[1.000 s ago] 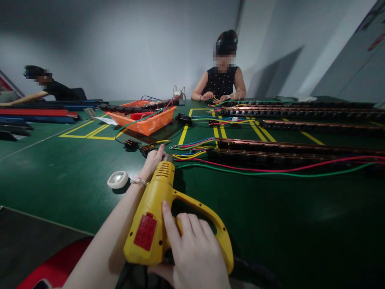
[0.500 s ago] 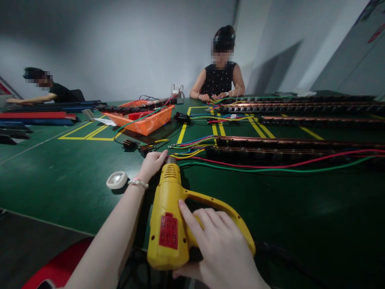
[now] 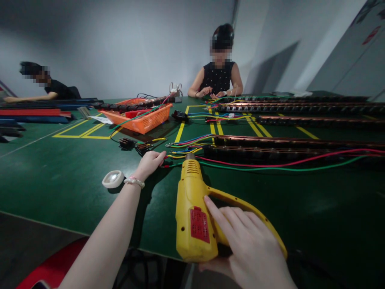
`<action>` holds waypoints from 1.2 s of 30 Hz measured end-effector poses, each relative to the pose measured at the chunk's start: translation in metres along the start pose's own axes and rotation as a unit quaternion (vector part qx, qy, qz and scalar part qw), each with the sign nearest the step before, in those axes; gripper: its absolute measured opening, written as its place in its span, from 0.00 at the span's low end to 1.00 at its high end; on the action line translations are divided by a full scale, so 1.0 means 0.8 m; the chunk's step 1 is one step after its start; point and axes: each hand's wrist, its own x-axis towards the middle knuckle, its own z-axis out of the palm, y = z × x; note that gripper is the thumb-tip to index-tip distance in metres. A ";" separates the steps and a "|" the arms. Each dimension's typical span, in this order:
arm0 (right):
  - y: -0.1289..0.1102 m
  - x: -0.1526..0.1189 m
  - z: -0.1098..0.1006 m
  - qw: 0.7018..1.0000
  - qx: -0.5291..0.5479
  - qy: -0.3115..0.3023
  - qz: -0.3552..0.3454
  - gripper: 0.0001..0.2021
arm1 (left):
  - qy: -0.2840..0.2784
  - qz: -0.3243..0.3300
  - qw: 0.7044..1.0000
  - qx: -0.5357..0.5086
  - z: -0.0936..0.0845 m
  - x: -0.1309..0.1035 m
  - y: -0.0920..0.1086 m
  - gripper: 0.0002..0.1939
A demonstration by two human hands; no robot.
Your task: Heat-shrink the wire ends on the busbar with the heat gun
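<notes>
My right hand (image 3: 246, 237) is wrapped around the handle of a yellow heat gun (image 3: 191, 192) with a red vented panel at its back. The gun's metal nozzle points away from me, at several coloured wires (image 3: 197, 151). To the left of the nozzle, my left hand (image 3: 152, 162) is closed, thumb and finger pinching a wire end, with a bit of red showing at the fingertips. A green wire (image 3: 246, 170) runs behind the nozzle to a terminal end just beside those fingertips. A white roll of tape (image 3: 113, 179) lies left of my left wrist.
Long dark bars with copper strips (image 3: 288, 154) stretch across the right of the green table (image 3: 72, 176). An orange basket (image 3: 144, 122) holding parts stands beyond my left hand, with black connectors (image 3: 128, 143) nearer. One person (image 3: 221, 78) works opposite, another (image 3: 57, 88) at far left.
The heat gun and my right hand have shifted right, away from my left hand. The green wire's end now shows beside my left fingertips. The person opposite has raised a hand slightly.
</notes>
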 end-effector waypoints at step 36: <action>-0.083 0.028 0.039 0.999 0.005 0.040 0.014 0.50 | 0.010 -0.013 1.000 0.018 -0.003 -0.005 0.010 0.29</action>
